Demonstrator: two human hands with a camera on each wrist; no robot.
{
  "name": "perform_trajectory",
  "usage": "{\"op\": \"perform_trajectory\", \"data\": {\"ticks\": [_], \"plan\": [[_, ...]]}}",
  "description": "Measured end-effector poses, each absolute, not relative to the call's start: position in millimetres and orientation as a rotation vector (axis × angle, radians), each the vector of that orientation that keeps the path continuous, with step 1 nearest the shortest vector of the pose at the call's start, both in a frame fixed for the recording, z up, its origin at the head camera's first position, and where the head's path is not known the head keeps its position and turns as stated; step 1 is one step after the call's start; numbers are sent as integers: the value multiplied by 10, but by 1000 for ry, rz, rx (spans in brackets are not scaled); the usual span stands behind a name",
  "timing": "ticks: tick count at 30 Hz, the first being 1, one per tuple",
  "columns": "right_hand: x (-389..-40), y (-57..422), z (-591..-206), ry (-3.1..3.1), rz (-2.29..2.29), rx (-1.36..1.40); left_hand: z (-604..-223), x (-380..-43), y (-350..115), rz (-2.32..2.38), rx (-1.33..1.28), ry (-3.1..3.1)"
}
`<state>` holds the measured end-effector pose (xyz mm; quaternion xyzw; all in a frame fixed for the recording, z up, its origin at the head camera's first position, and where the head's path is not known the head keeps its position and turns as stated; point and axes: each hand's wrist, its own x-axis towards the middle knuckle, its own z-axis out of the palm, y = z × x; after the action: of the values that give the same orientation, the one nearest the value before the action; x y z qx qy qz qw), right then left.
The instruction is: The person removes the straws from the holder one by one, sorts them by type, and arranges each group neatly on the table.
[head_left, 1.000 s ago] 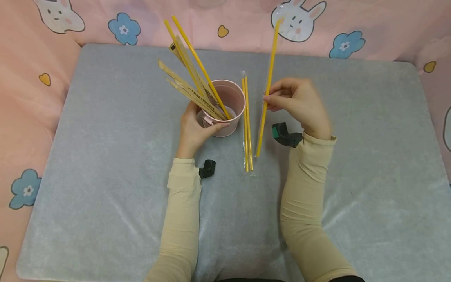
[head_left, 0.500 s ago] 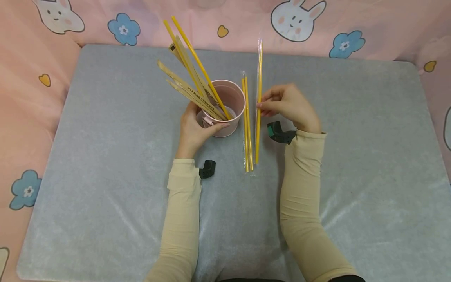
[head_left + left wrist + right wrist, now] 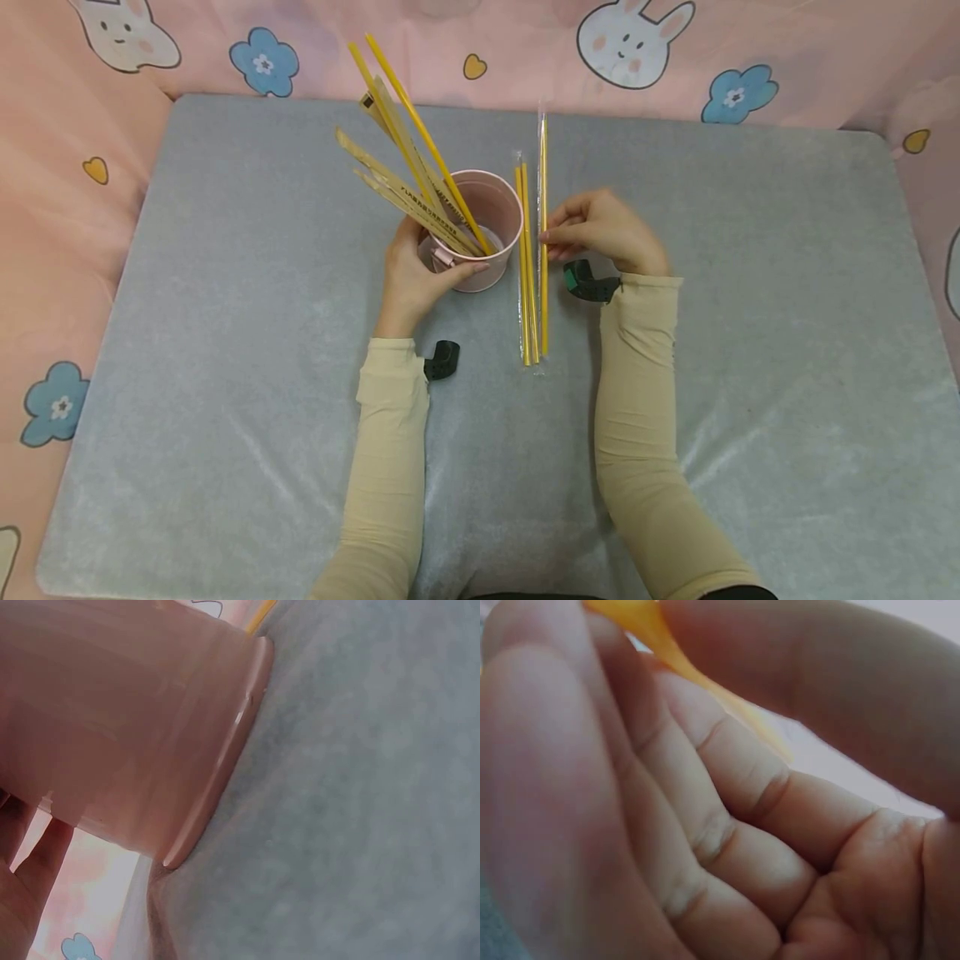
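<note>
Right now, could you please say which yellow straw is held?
The rightmost yellow straw, pinched by the right hand; the pair to its left lies untouched, and the others lean in the pink bucket.

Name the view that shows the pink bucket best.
Head: it shows the pink bucket with its rim, part of its inside and the left hand gripping it. Left wrist: its outer wall close up, cropped by the frame. Right wrist: no bucket, mostly the right hand.
</note>
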<state>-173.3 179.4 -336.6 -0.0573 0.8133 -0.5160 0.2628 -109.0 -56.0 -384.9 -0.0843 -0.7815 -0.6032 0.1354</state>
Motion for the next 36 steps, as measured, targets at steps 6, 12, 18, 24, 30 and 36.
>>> {"op": "perform_trajectory", "data": {"ticks": [6,12,18,24,30,36], "plan": [[-1764,1802,-3451,2159,-1403,-138,-3853,-1094,-564,-1762,-257,-2249],[-1786,1806,-3522,2120,-1386,-126,-3851,-1090,-566,-1768,-252,-2257],[-1802,1813,-3578,2090,-1382,-125,-3839,-1084,-564,-1776,-229,-2276],[-1815,1841,-3649,2101,-1357,-141,-3833,-1083,-563,-1767,-220,-2289],[-1830,1873,-3730,2088,-1341,-130,-3842,-1084,-560,-1753,-230,-2283],[-1829,1893,-3759,2075,-1333,-141,-3843,-1080,-559,-1745,-230,-2285]]}}
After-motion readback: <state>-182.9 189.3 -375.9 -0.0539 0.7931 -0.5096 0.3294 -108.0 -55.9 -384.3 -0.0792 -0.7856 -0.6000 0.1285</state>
